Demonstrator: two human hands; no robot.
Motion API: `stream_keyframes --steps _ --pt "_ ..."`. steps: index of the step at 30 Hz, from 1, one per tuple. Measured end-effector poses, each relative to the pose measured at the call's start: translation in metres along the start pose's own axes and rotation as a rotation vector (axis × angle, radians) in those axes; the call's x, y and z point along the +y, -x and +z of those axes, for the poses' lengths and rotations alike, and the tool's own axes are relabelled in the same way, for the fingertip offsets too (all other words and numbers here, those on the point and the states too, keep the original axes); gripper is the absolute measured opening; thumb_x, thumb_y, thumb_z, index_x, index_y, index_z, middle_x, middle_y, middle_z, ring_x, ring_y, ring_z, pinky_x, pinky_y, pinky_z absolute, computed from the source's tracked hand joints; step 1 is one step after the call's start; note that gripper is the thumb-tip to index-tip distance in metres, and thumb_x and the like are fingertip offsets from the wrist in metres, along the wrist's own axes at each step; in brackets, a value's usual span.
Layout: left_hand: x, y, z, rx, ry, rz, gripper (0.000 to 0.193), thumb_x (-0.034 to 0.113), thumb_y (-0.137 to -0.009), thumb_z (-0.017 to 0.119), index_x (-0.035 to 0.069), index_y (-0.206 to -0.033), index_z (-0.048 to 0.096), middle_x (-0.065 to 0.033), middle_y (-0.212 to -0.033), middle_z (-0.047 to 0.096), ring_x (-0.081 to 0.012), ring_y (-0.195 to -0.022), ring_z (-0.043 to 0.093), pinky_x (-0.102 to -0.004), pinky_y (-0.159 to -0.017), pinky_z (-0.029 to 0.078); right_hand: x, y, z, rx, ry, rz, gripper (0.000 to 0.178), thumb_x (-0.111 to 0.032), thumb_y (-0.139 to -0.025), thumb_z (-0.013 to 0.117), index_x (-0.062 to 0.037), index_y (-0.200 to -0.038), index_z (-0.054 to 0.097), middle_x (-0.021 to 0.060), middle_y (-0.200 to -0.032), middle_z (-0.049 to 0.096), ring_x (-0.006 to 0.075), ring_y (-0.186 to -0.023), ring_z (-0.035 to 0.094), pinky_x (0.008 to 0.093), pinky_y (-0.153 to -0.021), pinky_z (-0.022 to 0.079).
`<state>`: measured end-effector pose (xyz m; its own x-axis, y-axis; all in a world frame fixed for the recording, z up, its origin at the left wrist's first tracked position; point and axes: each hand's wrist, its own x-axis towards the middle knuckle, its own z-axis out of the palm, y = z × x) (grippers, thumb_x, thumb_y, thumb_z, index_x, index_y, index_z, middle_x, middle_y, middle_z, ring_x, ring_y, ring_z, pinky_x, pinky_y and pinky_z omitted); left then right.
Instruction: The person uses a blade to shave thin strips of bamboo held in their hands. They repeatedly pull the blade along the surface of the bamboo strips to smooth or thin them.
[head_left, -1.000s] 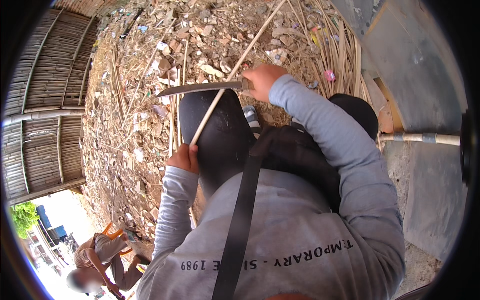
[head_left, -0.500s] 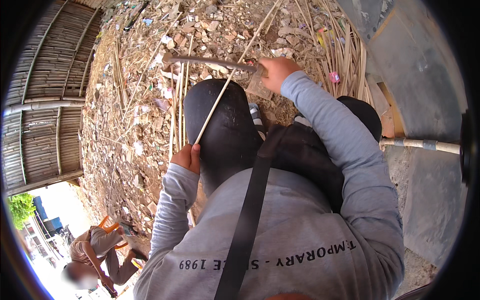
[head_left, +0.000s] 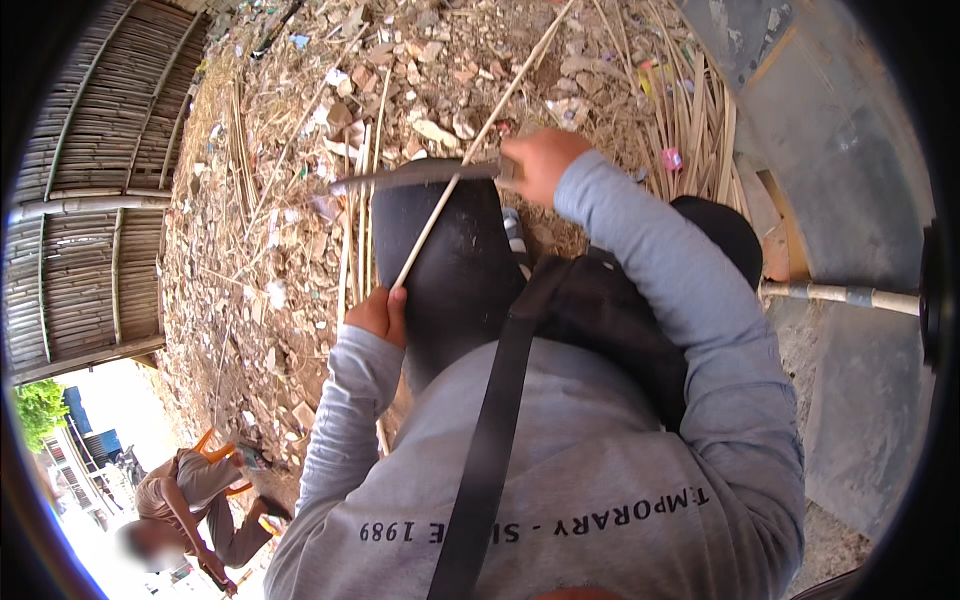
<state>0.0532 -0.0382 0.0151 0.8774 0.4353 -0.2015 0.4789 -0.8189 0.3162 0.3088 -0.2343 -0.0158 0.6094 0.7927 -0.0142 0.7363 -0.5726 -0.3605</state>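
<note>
My left hand [head_left: 378, 315] grips the near end of a long thin bamboo strip [head_left: 470, 150] that slants up and away across my black-clad knee [head_left: 455, 270]. Over that knee my right hand [head_left: 540, 163] holds the handle of a long dark knife [head_left: 415, 175]. The blade lies sideways across the strip and points left. Both arms wear grey-blue sleeves, and a black strap [head_left: 490, 450] crosses my chest.
The ground [head_left: 300, 200] is littered with dry leaves, chips and loose bamboo strips [head_left: 355, 220]. More strips [head_left: 700, 130] lean at the right by a grey wall [head_left: 850, 250] with a pole [head_left: 840, 295]. A woven bamboo wall [head_left: 90, 230] stands left. Another person [head_left: 190, 500] crouches at lower left.
My right hand and the knife slid away up the strip, then came back toward me to about the earlier spot. My left hand kept its grip at the near end.
</note>
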Motion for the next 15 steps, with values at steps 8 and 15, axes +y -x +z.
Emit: stream_keyframes --steps 8,15 --pt "-0.009 -0.001 0.005 0.009 -0.043 0.016 0.046 0.042 -0.098 0.042 0.002 -0.079 0.054 -0.0262 -0.065 0.058 -0.0481 -0.066 0.058 -0.0528 -0.059 0.044 0.011 -0.004 -0.015 0.057 -0.046 0.085 0.026 -0.028 -0.077 0.066 -0.0107 -0.097 0.063 0.0158 -0.079 0.066 0.0371 -0.078 0.065 0.0453 -0.072 0.052" --pt "-0.015 -0.002 0.007 0.01 0.007 0.018 0.045 0.041 -0.098 0.044 0.002 -0.078 0.053 -0.0256 -0.065 0.058 -0.0476 -0.066 0.057 -0.0522 -0.059 0.044 0.023 -0.005 -0.011 0.102 -0.173 0.116 0.024 -0.026 -0.077 0.065 -0.0087 -0.093 0.062 0.0168 -0.079 0.066 0.037 -0.079 0.064 0.0459 -0.071 0.051"
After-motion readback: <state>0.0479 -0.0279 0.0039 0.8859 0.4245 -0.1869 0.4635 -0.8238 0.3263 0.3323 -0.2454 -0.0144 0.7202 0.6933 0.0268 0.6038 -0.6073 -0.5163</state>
